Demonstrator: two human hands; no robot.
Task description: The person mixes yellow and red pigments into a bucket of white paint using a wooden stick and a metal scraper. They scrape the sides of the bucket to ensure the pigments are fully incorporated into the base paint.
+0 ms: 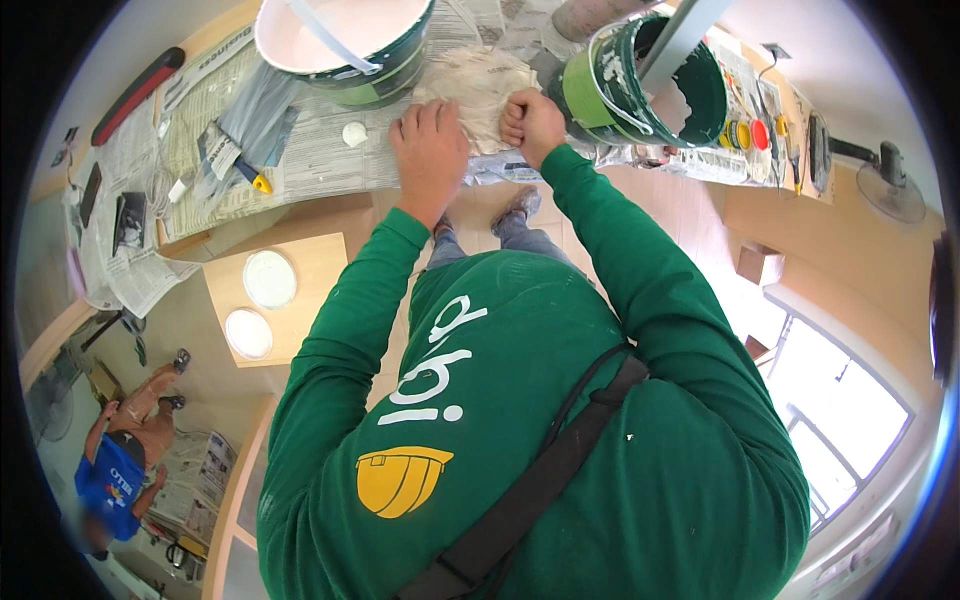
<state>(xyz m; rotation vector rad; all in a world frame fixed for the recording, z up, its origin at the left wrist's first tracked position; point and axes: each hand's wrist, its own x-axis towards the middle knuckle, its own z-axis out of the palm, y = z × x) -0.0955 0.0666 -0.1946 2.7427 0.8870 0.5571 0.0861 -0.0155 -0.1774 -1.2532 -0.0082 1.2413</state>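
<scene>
A crumpled cream rag [478, 75] lies on the newspaper-covered table in front of me, between two green buckets. My left hand [430, 150] rests on the rag's left near edge, fingers stretched out. Curled at its right near edge is my right hand [535, 122], the fingers closed on the cloth. To the left stands a bucket [385, 80] holding pale paint, its white handle lying across the rim. The dark green bucket [590, 98] near my right hand looks tilted, with pale smears and a grey bar across its mouth.
Newspaper [320, 160] covers the table. A small white piece [355, 133] and a yellow-handled tool [262, 184] lie left; small paint pots [740, 135] stand right. Two round white lids [270, 278] rest on a board below. A fan [890, 185] is at right, a person in blue [110, 490] lower left.
</scene>
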